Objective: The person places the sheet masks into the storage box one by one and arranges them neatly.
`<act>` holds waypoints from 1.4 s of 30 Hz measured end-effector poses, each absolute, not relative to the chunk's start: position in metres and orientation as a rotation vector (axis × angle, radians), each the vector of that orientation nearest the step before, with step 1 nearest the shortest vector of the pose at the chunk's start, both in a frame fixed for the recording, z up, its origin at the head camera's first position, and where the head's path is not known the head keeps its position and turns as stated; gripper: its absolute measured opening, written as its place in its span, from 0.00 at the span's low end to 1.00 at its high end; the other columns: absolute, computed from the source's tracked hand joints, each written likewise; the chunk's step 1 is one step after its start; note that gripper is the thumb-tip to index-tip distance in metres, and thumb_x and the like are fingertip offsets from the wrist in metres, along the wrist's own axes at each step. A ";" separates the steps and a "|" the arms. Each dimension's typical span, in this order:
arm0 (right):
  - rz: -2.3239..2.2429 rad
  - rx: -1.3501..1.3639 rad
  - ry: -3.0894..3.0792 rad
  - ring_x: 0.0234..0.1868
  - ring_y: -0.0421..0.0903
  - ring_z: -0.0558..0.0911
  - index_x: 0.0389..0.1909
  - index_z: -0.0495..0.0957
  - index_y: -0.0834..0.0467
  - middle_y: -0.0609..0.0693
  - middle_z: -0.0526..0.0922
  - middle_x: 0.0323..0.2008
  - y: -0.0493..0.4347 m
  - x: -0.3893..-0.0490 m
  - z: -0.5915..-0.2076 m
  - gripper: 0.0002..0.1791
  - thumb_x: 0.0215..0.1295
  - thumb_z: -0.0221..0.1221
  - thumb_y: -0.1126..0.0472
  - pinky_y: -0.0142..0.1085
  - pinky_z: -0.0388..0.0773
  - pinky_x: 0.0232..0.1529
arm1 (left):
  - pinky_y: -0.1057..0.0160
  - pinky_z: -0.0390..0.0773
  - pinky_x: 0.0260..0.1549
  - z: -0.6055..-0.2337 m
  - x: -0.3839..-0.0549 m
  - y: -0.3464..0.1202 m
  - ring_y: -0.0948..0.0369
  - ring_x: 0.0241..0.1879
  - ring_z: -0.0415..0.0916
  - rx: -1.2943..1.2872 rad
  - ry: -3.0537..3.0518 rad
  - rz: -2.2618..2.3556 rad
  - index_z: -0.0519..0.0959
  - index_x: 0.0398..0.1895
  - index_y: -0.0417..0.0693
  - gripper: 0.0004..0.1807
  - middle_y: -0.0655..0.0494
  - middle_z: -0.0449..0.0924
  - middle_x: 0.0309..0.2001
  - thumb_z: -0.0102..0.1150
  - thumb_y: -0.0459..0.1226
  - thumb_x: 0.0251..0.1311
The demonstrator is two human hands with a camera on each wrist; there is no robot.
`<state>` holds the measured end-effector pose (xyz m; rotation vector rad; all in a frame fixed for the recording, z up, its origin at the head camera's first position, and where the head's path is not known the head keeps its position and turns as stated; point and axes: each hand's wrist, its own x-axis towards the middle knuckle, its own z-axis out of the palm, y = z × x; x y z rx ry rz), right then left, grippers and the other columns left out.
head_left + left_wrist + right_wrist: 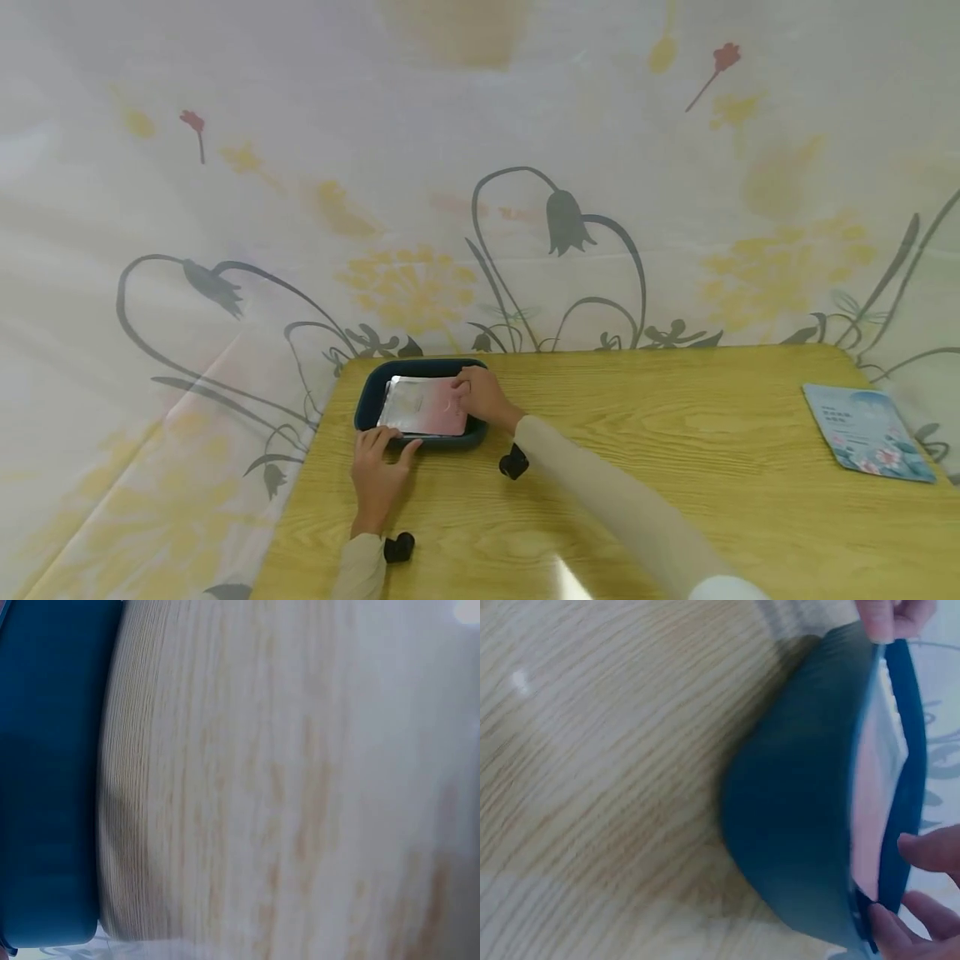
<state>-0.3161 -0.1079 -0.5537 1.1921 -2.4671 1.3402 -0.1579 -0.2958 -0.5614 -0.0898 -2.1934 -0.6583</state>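
In the head view a dark blue tub (365,408) stands at the table's back left. A silver-and-pink flat packet (423,408) lies in it, with another edge beneath. My left hand (375,477) holds the tub's near-left rim, fingertips over it and thumb apart. My right hand (486,396) reaches in at the tub's right end, its fingers touching the packet's right edge. In the right wrist view these fingers (930,851) are bent with a gap between them; whether they pinch the packet is unclear. The left wrist view shows the tub's outer wall (49,780) but no hand.
A light blue flowered pouch (870,433) lies near the table's right edge. The wood-grain table (637,400) meets a pale flower-printed curtain (420,125) at its back and left sides. A black wrist camera (513,461) hangs under the right wrist.
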 end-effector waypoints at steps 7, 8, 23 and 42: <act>1.534 1.026 -2.619 0.22 0.41 0.63 0.38 0.83 0.68 0.60 0.81 0.36 -0.081 -0.277 -0.485 0.13 0.52 0.54 0.76 0.33 0.62 0.24 | 0.50 0.75 0.38 -0.558 -0.157 -0.299 0.52 0.39 0.70 -0.075 -2.220 -0.664 0.80 0.28 0.45 0.16 0.50 0.78 0.35 0.77 0.41 0.40; 1.561 1.027 -2.622 0.22 0.42 0.66 0.38 0.83 0.68 0.61 0.81 0.36 -0.078 -0.276 -0.484 0.13 0.52 0.56 0.77 0.32 0.64 0.24 | 0.50 0.75 0.38 -0.557 -0.157 -0.299 0.52 0.39 0.70 -0.073 -2.220 -0.664 0.79 0.28 0.45 0.16 0.50 0.78 0.35 0.77 0.41 0.40; 1.663 1.006 -2.650 0.42 0.58 0.79 0.40 0.80 0.68 0.61 0.81 0.40 -0.028 -0.268 -0.476 0.11 0.56 0.58 0.73 0.41 0.77 0.42 | 0.46 0.74 0.43 -0.558 -0.156 -0.299 0.50 0.39 0.71 -0.090 -2.214 -0.673 0.80 0.27 0.43 0.16 0.49 0.78 0.35 0.77 0.41 0.39; 1.898 0.764 -2.645 0.39 0.50 0.80 0.48 0.78 0.67 0.59 0.79 0.45 0.033 -0.251 -0.476 0.14 0.60 0.60 0.70 0.41 0.79 0.39 | 0.50 0.73 0.36 -0.561 -0.155 -0.295 0.51 0.38 0.71 -0.101 -2.188 -0.649 0.80 0.26 0.44 0.16 0.49 0.78 0.34 0.78 0.39 0.36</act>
